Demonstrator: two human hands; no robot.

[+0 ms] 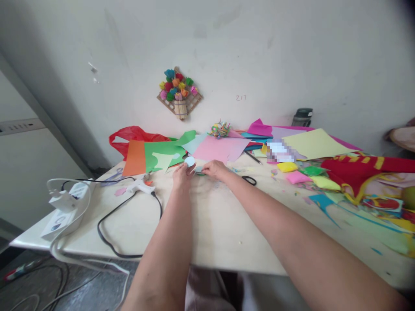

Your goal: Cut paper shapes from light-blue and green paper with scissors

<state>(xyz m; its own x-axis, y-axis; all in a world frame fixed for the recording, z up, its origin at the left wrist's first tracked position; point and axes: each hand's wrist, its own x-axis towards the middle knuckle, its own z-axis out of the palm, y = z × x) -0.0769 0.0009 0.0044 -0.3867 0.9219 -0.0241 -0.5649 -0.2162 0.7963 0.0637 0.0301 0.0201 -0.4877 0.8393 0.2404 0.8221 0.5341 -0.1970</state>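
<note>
Over the far middle of the table, my left hand (182, 174) is closed on a small light-blue paper circle (189, 162), pinched at its edge. Close by on the right, my right hand (214, 169) has its fingertips together at another small pale-blue paper piece (198, 169), low over the tabletop. A bit of green shows beneath that piece; what it is cannot be made out. Just behind the hands lie a pink paper sheet (217, 148) and a green sheet (162, 149). A white glue gun (141, 185) rests left of my left hand.
A power strip (73, 203) with a plugged-in adapter and cables occupies the left edge. Purple scissors (112, 178) lie near the orange sheet (133, 157). Right of my hands are a black ring-shaped item (249, 180), a pen (253, 157), colourful packets (297, 177) and red fabric (352, 170).
</note>
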